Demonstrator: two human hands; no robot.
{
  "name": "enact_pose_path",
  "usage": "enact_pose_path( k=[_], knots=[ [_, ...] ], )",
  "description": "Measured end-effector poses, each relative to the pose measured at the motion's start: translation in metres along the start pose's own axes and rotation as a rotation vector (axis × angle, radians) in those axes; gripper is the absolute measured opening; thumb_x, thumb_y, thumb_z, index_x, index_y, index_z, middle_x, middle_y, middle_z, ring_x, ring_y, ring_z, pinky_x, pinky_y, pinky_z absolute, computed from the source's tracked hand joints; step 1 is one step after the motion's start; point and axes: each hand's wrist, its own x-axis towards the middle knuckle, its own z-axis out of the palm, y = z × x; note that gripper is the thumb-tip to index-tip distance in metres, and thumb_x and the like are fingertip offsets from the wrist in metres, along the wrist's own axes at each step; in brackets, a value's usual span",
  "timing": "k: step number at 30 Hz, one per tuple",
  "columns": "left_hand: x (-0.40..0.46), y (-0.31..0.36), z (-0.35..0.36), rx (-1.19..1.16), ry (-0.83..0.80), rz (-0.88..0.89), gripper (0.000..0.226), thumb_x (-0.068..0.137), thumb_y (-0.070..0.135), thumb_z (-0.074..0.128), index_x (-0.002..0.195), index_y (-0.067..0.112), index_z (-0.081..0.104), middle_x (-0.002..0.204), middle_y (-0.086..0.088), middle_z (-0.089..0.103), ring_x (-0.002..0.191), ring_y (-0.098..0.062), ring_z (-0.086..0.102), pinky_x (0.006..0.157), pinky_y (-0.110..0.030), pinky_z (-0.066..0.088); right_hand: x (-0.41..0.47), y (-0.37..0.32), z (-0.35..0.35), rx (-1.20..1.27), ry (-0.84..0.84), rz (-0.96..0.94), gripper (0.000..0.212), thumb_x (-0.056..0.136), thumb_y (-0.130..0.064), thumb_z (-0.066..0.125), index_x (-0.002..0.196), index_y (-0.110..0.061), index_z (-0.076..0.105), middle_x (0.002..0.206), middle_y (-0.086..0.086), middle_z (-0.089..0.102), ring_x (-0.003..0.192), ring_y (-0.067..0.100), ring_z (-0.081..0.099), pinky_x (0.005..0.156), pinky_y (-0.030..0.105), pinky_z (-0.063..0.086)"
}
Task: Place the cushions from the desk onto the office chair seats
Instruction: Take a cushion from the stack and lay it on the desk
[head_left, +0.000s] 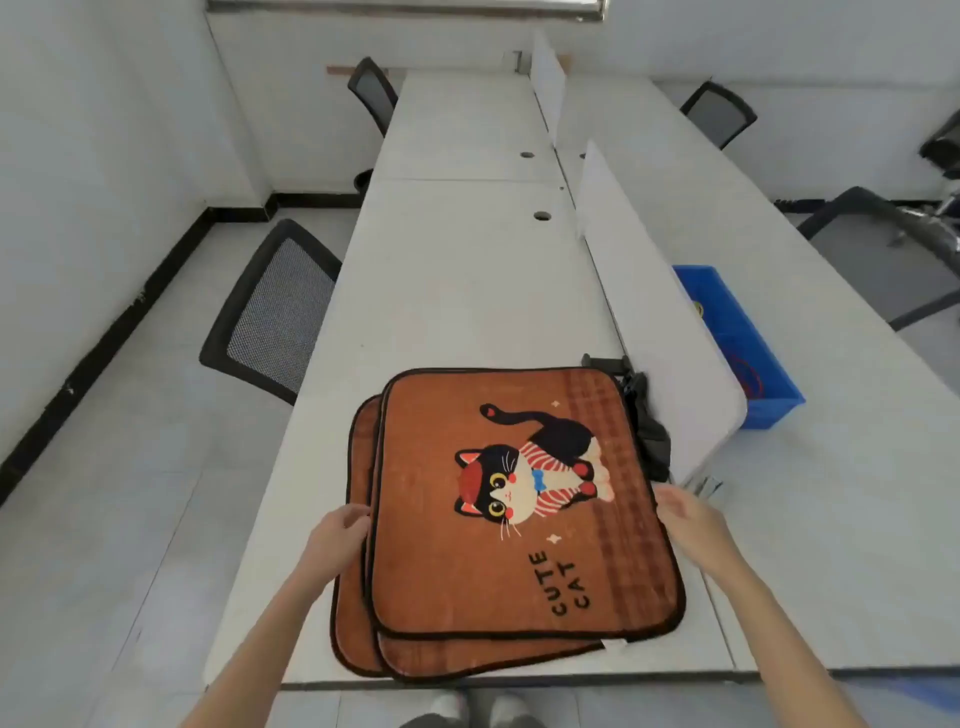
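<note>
A stack of flat brown cushions lies on the near end of the white desk (452, 291). The top cushion (467, 561) shows a black cat and the words CUTE CAT. Two more cushion edges (358, 613) stick out under it on the left. My left hand (340, 535) grips the top cushion's left edge, fingers curled at the black trim. On the opposite side, my right hand (688, 519) touches its right edge; whether the fingers curl under it is unclear. The nearest office chair (272, 306) stands at the desk's left side, only its mesh back showing.
A white divider panel (639, 312) runs along the desk's right side, with a black clamp-like object (647, 415) against it. A blue plastic bin (737, 338) sits on the neighbouring desk. More chairs stand far left (371, 93), far right (719, 111) and right (883, 244).
</note>
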Motion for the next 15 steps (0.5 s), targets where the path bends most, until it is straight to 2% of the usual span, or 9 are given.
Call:
enact_pose_path(
  k=[2,4,5,9,12,15],
  knots=[
    [0.004,0.009,0.007,-0.017,-0.007,-0.070,0.045,0.091,0.016,0.045,0.134,0.002,0.042,0.137,-0.016,0.049,0.125,-0.031,0.046,0.105,-0.042,0.039,0.010,0.004,0.013,-0.051,0.022,0.009,0.028,0.091,-0.006,0.043,0.116,-0.006,0.057,0.107,0.008,0.061,0.108,0.031,0.056,0.085,0.030,0.040],
    [0.003,0.017,0.013,-0.030,0.013,-0.094,0.050,0.092,0.016,0.044,0.138,0.001,0.035,0.143,-0.017,0.042,0.130,-0.032,0.041,0.108,-0.042,0.036,0.019,0.012,0.025,-0.163,0.056,0.064,0.013,0.090,-0.010,0.044,0.089,-0.011,0.057,0.092,0.007,0.062,0.099,0.036,0.057,0.080,0.033,0.039],
    [0.004,0.016,0.018,-0.029,0.033,-0.100,0.051,0.092,0.016,0.044,0.139,0.000,0.033,0.143,-0.018,0.042,0.131,-0.032,0.040,0.108,-0.041,0.035,0.024,0.019,0.033,-0.202,0.081,0.088,0.011,0.090,-0.014,0.045,0.085,-0.011,0.054,0.093,0.011,0.063,0.096,0.037,0.056,0.082,0.036,0.041],
    [0.000,0.014,0.023,-0.036,0.108,-0.085,0.047,0.091,0.014,0.046,0.135,-0.001,0.040,0.137,-0.020,0.048,0.127,-0.033,0.045,0.105,-0.040,0.035,0.037,0.038,0.050,-0.290,0.108,0.142,0.030,0.089,-0.026,0.048,0.108,-0.004,0.054,0.109,0.019,0.059,0.102,0.037,0.053,0.089,0.046,0.049],
    [0.001,0.014,0.023,-0.044,0.164,-0.036,0.043,0.090,0.018,0.051,0.130,0.002,0.046,0.123,-0.017,0.058,0.116,-0.031,0.053,0.097,-0.038,0.041,0.038,0.033,0.052,-0.344,0.138,0.155,0.033,0.089,-0.028,0.051,0.111,-0.003,0.055,0.112,0.020,0.058,0.105,0.037,0.053,0.090,0.045,0.049],
    [0.002,0.019,0.024,-0.065,0.175,-0.007,0.046,0.090,0.026,0.055,0.129,0.004,0.047,0.112,-0.014,0.060,0.108,-0.030,0.055,0.090,-0.036,0.043,0.039,0.029,0.050,-0.357,0.159,0.165,0.035,0.088,-0.033,0.053,0.108,-0.006,0.058,0.110,0.019,0.061,0.101,0.036,0.055,0.087,0.044,0.051]
  ],
)
